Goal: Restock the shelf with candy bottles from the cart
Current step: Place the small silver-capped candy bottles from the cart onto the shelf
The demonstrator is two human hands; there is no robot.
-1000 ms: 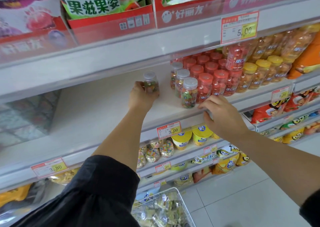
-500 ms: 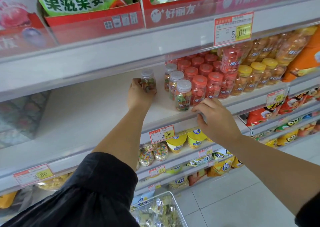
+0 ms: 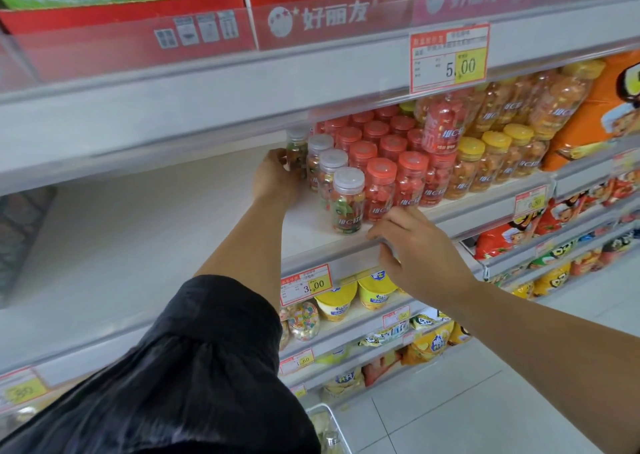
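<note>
- While the person is reaching up to the middle shelf (image 3: pixel 138 232), the left hand (image 3: pixel 277 176) is gripping a candy bottle (image 3: pixel 296 152) with a pale cap, its fingers wrapping round the bottle's side.
- That bottle is standing upright far back on the shelf, at the left end of the stock and just beside the rearmost of the white-capped bottles (image 3: pixel 332 173); from here I cannot tell whether the two are touching.
- Those white-capped bottles are lining up in a single file, three of them running from back to front.
- Red-capped bottles (image 3: pixel 381 176) are packing the rows to their right, and yellow-capped bottles (image 3: pixel 491 155) are standing beyond those.
- The right hand (image 3: pixel 415 245) is hooking its curled fingers over the shelf's front lip, just below and to the right of the front white-capped bottle, and is holding no bottle.
- A price tag (image 3: pixel 306 284) reading 3.00 is hanging on that lip between the two forearms.
- The black sleeve (image 3: pixel 190 367) is covering the left upper arm.
- A corner of the wire cart (image 3: pixel 329 415) is showing at the bottom edge, with its contents too blurred to make out.
</note>
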